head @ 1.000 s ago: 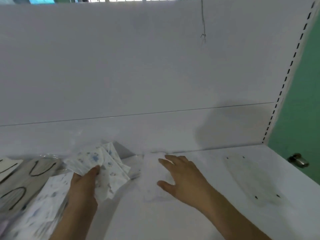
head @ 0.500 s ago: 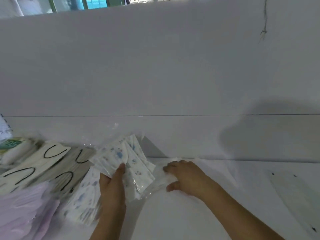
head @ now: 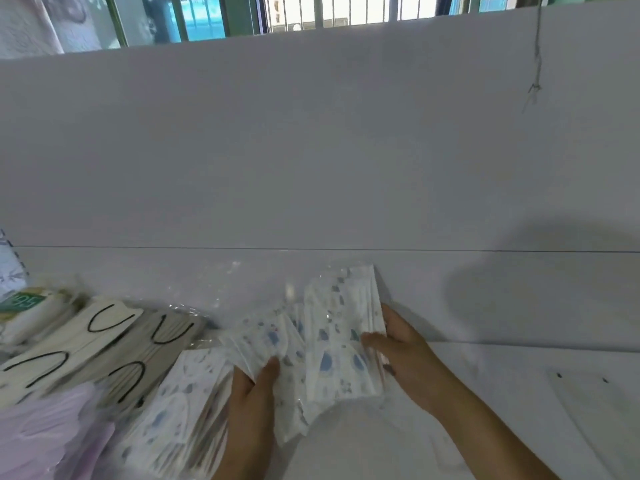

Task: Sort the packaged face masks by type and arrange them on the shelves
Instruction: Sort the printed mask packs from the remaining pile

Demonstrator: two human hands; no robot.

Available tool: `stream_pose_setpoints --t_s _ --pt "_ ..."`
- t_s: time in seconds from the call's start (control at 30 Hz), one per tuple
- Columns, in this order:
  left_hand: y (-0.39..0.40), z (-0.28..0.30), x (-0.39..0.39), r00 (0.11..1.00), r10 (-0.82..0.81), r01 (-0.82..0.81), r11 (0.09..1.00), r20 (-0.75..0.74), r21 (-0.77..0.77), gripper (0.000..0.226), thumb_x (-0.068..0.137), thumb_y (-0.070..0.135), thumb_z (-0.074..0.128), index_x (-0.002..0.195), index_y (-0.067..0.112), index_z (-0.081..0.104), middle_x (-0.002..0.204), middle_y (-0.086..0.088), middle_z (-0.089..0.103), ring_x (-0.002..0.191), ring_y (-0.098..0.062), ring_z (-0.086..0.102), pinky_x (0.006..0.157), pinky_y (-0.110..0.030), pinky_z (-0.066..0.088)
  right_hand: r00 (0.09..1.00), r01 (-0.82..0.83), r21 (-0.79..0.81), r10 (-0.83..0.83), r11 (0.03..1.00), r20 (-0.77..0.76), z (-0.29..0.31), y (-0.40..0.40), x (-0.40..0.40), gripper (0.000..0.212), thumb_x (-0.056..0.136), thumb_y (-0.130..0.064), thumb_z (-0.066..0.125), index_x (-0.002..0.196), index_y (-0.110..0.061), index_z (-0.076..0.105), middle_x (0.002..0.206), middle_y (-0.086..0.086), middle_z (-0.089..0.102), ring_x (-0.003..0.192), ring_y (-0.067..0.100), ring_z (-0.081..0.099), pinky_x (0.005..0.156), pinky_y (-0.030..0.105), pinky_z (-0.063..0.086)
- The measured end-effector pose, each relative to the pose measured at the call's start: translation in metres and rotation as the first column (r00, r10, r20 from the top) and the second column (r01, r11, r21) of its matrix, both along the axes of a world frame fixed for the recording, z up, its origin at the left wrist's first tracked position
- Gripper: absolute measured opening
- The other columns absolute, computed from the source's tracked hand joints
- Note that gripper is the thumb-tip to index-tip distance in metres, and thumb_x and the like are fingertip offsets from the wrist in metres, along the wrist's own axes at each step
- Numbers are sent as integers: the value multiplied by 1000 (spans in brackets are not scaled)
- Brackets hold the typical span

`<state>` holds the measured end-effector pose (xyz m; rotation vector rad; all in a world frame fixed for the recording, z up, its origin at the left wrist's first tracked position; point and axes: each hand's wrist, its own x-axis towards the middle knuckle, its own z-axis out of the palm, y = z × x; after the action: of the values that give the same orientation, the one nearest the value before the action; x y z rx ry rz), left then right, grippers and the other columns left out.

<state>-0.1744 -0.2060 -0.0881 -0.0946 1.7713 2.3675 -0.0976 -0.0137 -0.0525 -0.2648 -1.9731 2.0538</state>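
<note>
Both hands, left hand (head: 254, 386) and right hand (head: 403, 355), are gripping blue-print mask packs (head: 341, 341) just right of the sorted black-loop packs (head: 104, 344); sorting partly done.

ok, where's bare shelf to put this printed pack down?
Bare shelf lies right of the right hand, before the clear mask pack at the far right. The left is crowded: printed packs, black-loop packs, pink packs.

mask packs (head: 104, 344) crowd left, bare shelf (head: 485, 393) right (back panel (head: 311, 150) behind)
</note>
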Motion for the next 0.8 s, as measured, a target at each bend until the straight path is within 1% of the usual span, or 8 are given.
stream_pose_setpoints --t_s 0.1,0.23,0.33,0.4,0.47,0.57,0.67,0.8 --pt "3 16 10 955 -278 255 946 98 203 45 95 44 62 133 18 60 124 -10 71 113 -30 68 105 -51 48 982 -173 121 161 978 103 -9 -9 -2 51 89 6 56 126 -29 56 113 -10 72 107 10 67 93 30 53" --pt "9 10 11 976 -209 203 974 -62 -96 24 88 12 73 109 9 64 62 5 73 54 -5 69 49 -20 52 995 -104 362 98 926 33 -16 -26 -14 5 95 -26 62 91 -28 65 80 -23 68 76 -6 61 76 22 48" --pt "-1 0 -3 991 2 -13 997 -132 -82 33 84 10 78 115 14 67 93 -3 78 84 -21 75 79 -41 60 969 240 654 -218 718 -116 -21 -7 -17 10 94 -43 58 95 -34 64 88 -23 63 78 -4 57 75 21 44" --pt "-12 8 -9 950 212 -233 970 -227 -70 42 84 19 79 123 20 63 117 -3 73 108 -22 69 101 -50 52 984 95 897 -179 432 -18 -29 7 -15 53 88 -59 57 136 -39 46 129 -29 43 115 -8 43 98 16 36" --pt "-18 13 -9 900 325 -343 939 -290 -10 59 85 25 78 138 20 53 133 -1 64 122 -19 61 111 -47 45 977 -193 924 -22 330 212 -41 9 -18 84 83 -66 59 152 -39 20 143 -28 22 134 -4 21 113 17 17" --pt "-20 12 -9 883 357 -360 932 -305 48 62 87 25 76 143 20 49 138 2 60 126 -16 58 113 -44 42 972 -233 911 50 339 230 -49 5 -27 60 85 -57 62 140 -35 50 139 -21 46 128 5 42 108 21 30" --pt "-19 7 -9 890 342 -346 937 -303 42 59 88 23 75 142 21 50 134 3 61 123 -16 59 112 -42 43 984 20 980 -180 199 16 -42 14 -27 15 93 -29 52 93 -29 67 92 -11 66 89 13 63 69 24 36" --pt "-20 5 -13 904 333 -317 943 -269 102 57 89 21 74 141 21 50 129 4 62 118 -18 60 103 -35 45 990 -59 935 -100 349 100 -46 17 -18 36 86 -55 60 117 -36 58 116 -22 54 108 2 50 84 22 41"
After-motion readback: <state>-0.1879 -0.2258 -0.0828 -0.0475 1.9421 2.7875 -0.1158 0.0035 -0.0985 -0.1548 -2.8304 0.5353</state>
